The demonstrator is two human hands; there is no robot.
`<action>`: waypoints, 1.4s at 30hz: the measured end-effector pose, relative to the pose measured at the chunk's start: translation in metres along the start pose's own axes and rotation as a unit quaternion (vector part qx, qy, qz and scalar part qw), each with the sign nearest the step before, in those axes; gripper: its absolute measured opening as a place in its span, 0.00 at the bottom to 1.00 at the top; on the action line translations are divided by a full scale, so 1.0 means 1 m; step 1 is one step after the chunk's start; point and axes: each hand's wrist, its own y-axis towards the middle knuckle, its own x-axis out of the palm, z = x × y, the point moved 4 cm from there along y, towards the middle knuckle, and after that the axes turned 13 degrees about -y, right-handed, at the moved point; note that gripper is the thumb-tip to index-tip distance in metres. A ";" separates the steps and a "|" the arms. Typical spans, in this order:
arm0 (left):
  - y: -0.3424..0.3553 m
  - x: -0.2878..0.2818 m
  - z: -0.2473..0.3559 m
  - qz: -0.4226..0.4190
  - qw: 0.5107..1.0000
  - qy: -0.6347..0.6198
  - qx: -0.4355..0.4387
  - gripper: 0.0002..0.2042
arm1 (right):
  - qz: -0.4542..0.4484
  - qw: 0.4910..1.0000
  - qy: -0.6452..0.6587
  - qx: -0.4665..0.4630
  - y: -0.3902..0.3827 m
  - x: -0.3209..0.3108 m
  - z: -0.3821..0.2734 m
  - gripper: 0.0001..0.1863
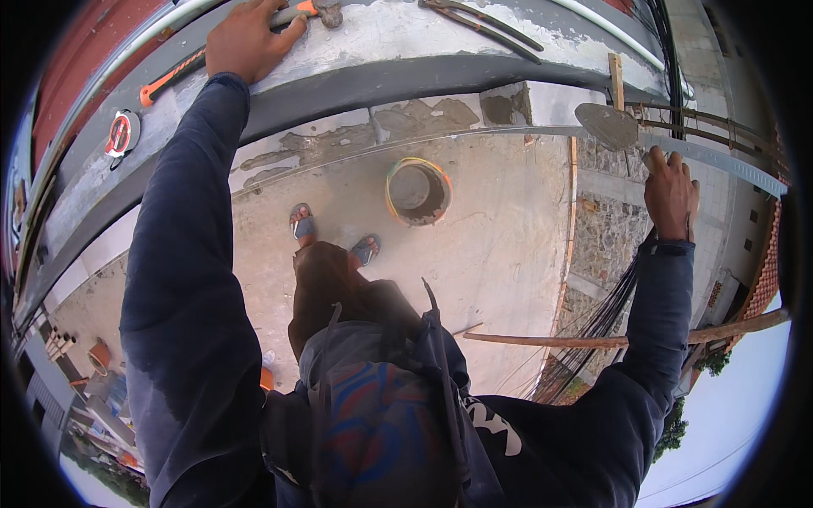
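My left hand (pixel 246 46) is up on the painted ledge (pixel 381 30), fingers curled over the orange-and-black hammer (pixel 165 78); the hammer head (pixel 326 14) shows beyond my thumb. A red-and-white tape measure (pixel 123 134) lies to its left. Long dark pincers (pixel 495 38) rest on the ledge farther right. My right hand (pixel 669 195) is closed on a trowel, whose grey, dirty blade (pixel 603 123) points up and left beside an upright wooden stick (pixel 616 80). A long metal straightedge (pixel 732 162) runs behind the trowel.
Below, my sandalled feet (pixel 301 222) stand on a concrete floor (pixel 500 229) beside a round bucket (pixel 415 190). Mortar-patched blocks (pixel 423 118) line the ledge. A long wooden pole (pixel 542 340) crosses at right, with black cables (pixel 605 313) and a drop beyond the floor's edge.
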 end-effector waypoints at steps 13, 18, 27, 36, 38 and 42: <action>0.004 0.000 0.002 -0.010 1.000 0.012 -0.022 0.23 | -0.585 0.374 0.698 0.177 -0.257 0.199 -0.537 0.13; 0.012 0.027 0.011 -0.043 0.998 -0.031 -0.016 0.23 | -0.463 0.633 0.581 0.218 -0.263 0.227 -0.614 0.27; 0.009 0.015 0.015 -0.041 0.999 0.017 0.011 0.27 | -0.398 0.565 0.648 0.320 -0.334 0.071 -0.678 0.28; -0.004 0.014 0.023 -0.045 0.997 0.023 0.057 0.33 | -0.393 0.344 0.629 0.576 -0.548 -0.138 -0.698 0.18; -0.002 0.019 -0.003 0.040 0.989 0.077 0.118 0.32 | -0.374 0.385 0.591 0.602 -0.577 -0.168 -0.660 0.18; -0.038 -0.035 0.023 0.086 0.972 -0.022 0.219 0.26 | -0.159 0.268 0.756 0.576 -0.606 -0.278 -0.498 0.13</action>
